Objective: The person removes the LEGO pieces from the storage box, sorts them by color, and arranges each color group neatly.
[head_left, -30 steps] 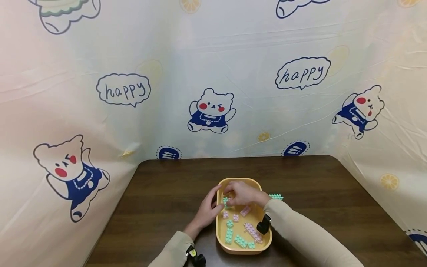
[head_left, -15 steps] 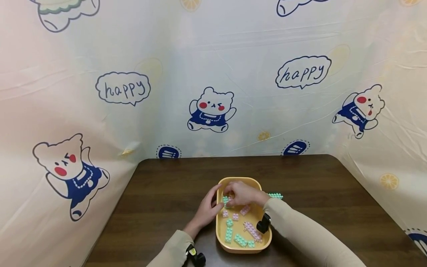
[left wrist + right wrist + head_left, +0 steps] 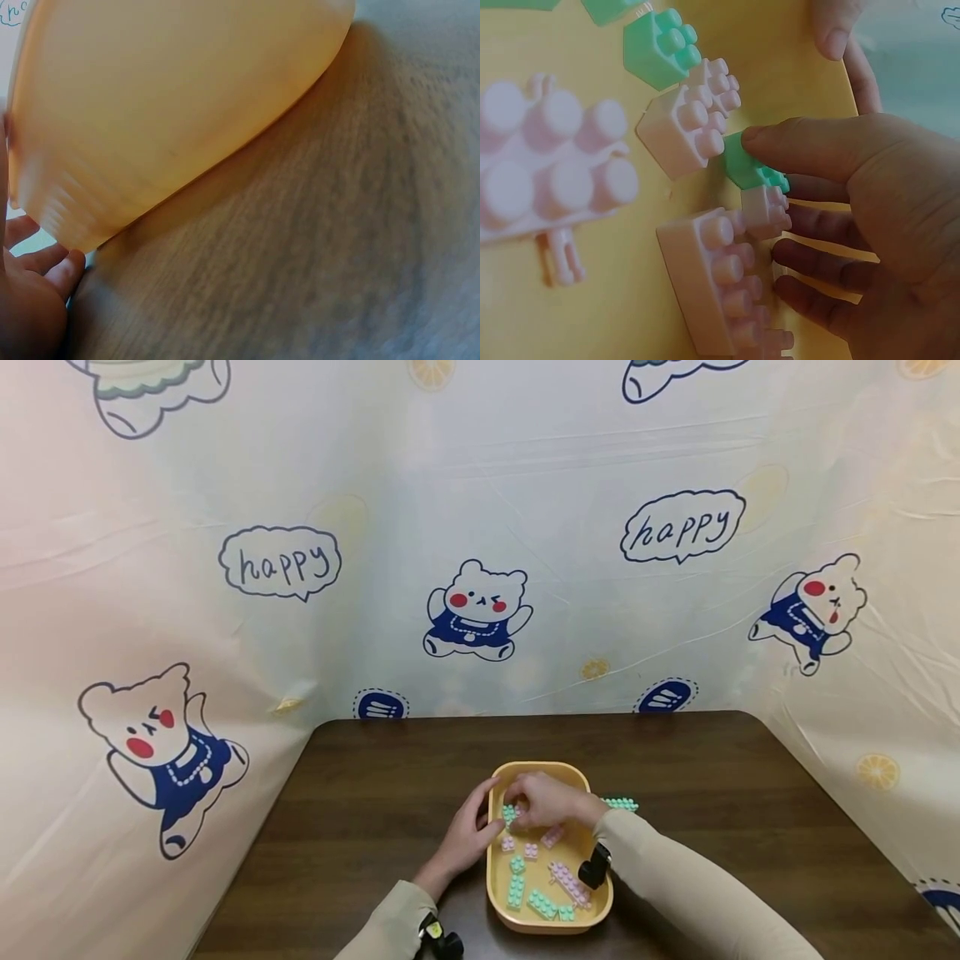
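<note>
The right hand (image 3: 551,799) pinched a green brick (image 3: 742,163), pink bricks (image 3: 757,212) beside its grip; the left hand (image 3: 460,837) held the yellow tub (image 3: 543,927).

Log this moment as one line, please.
left hand: holding yellow tub; right hand: inside, pinching green block; pink blocks: in tub; green piece: on table, right of tub

Room light looks soft and even to me; backdrop (image 3: 480,485) bright, counter (image 3: 375,793) dark. Left-wrist view: soft focus, grain smeared beside left hand (image 3: 34,307), shadow along tray (image 3: 187,112) base. Right-wrist view: dimmer, warm; pink brick (image 3: 544,161) opposite right hand (image 3: 877,217) blurry.
</note>
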